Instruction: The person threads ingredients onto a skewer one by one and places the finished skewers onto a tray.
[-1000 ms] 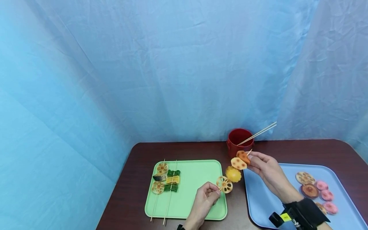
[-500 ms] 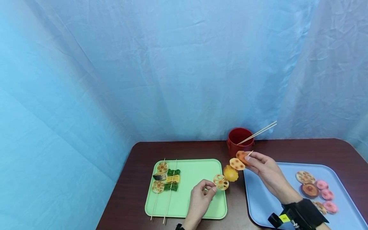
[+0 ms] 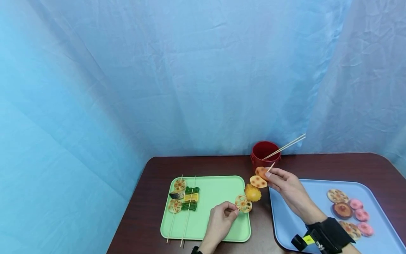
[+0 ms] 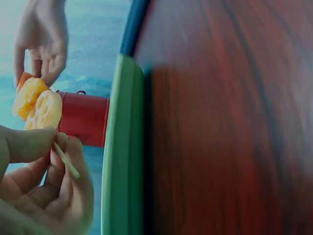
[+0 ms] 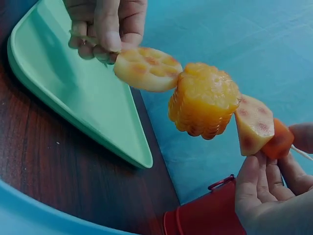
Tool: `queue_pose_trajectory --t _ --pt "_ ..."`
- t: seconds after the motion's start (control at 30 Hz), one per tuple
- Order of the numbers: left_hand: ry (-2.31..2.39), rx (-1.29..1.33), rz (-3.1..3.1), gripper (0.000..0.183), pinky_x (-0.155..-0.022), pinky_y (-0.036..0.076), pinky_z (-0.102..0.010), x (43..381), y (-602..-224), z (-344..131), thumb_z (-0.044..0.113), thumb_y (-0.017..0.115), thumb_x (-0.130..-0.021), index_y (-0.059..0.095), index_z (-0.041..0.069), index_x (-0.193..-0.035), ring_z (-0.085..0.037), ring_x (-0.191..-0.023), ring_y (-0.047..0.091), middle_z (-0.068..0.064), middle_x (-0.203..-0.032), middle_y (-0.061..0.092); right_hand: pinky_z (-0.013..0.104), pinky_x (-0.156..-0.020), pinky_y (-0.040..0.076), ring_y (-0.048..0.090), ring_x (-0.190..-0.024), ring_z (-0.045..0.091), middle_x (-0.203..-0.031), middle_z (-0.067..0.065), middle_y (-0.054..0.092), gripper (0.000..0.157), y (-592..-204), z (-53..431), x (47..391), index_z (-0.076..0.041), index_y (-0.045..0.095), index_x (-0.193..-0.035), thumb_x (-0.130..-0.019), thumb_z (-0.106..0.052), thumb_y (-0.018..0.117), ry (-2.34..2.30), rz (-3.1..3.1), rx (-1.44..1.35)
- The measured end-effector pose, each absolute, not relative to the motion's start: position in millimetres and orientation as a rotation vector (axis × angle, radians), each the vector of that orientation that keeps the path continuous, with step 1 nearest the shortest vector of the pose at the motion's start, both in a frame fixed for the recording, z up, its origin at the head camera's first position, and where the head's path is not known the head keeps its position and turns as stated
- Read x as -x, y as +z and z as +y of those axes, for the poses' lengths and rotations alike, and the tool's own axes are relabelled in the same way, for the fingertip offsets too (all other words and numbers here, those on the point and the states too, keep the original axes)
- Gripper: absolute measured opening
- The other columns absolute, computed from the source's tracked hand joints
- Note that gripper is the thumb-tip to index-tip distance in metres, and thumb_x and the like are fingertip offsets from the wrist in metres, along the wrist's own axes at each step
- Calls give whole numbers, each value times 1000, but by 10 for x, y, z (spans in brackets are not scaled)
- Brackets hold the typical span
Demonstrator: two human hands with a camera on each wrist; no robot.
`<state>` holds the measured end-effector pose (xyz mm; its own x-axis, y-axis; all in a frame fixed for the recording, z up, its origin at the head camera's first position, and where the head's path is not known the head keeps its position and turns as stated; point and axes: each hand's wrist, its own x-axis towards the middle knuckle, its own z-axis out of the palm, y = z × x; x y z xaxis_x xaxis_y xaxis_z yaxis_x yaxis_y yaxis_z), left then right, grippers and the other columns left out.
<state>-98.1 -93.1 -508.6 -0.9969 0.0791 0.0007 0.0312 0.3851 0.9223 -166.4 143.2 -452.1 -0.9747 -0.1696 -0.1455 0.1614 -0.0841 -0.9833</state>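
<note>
A skewer of toy food is held in the air between my hands, slanting up to the right over the green tray's right edge. Along its stick sit a lotus root slice (image 3: 243,204), a corn chunk (image 5: 205,100), a pale brown-spotted slice (image 5: 254,125) and an orange piece (image 5: 279,139). My left hand (image 3: 220,222) pinches the bare stick (image 4: 66,161) just below the lotus slice, thumb against fingers. At the upper end my right hand (image 3: 290,194) grips the orange piece between thumb and fingers, with the stick's tip (image 3: 271,167) poking out past it.
Two finished skewers, one with green pieces (image 3: 191,190), lie at the left of the green tray (image 3: 219,233). On the blue tray (image 3: 304,225) are a lotus slice (image 3: 337,195), a mushroom (image 3: 342,210) and several pink rings (image 3: 361,215). A red bucket (image 3: 264,151) with sticks stands behind.
The skewer and both hands have shifted slightly left. The right hand moved left along with the orange piece, and more of the stick's tip shows beyond it.
</note>
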Motion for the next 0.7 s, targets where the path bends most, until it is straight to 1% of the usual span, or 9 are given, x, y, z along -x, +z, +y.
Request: queue_pose_trajectory --t 0.07,0.17,0.3,0.4,0.53,0.6,0.7 --pt "1611 -131 2713 4 -61 46 -21 983 -5081 -972 18 71 -86 70 15 -83 0 -67 57 12 -74 64 27 -88 50 62 -100 9 -117 0 62 61 -4522 1389 1682 7 44 -135 -93 -33 62 -2155 1957 30" --pt "1561 -151 2791 7 -62 45 -22 981 -5071 -1021 22 71 -86 71 15 -83 0 -70 56 15 -75 62 25 -86 50 62 -98 10 -117 0 61 62 -4524 1335 1719 6 45 -136 -93 -35 61 -2133 1987 44" --pt "1628 -119 2742 6 -63 46 -22 990 -5075 -1058 20 69 -88 69 14 -86 -2 -71 55 12 -77 61 25 -84 51 62 -97 10 -116 -1 61 63 -4532 1283 1777 7 44 -137 -94 -36 60 -2138 1972 50" --pt "1667 -80 2698 5 -63 47 -22 969 -5094 -1108 17 67 -90 67 12 -89 -3 -71 54 10 -80 59 26 -86 51 62 -99 10 -122 4 59 65 -4553 1214 1809 6 43 -139 -94 -39 58 -2115 1981 55" --pt "1674 -43 2676 7 -63 46 -23 913 -5110 -1221 18 65 -92 65 11 -91 -4 -73 54 9 -82 59 31 -91 48 58 -109 19 -134 15 51 68 -4590 1132 1813 3 42 -142 -95 -45 54 -2028 2053 64" --pt "1670 -20 2675 7 -63 47 -24 883 -5113 -1295 18 65 -92 65 11 -91 -5 -73 54 9 -82 60 32 -92 48 57 -112 22 -134 17 52 67 -4605 1114 1803 2 43 -142 -96 -45 53 -1994 2080 59" --pt "1673 29 2662 6 -63 47 -24 842 -5122 -1421 17 65 -91 65 11 -91 -5 -72 55 7 -81 60 29 -89 49 59 -110 19 -131 18 55 62 -4616 1114 1791 -1 45 -140 -96 -44 53 -1971 2097 37"
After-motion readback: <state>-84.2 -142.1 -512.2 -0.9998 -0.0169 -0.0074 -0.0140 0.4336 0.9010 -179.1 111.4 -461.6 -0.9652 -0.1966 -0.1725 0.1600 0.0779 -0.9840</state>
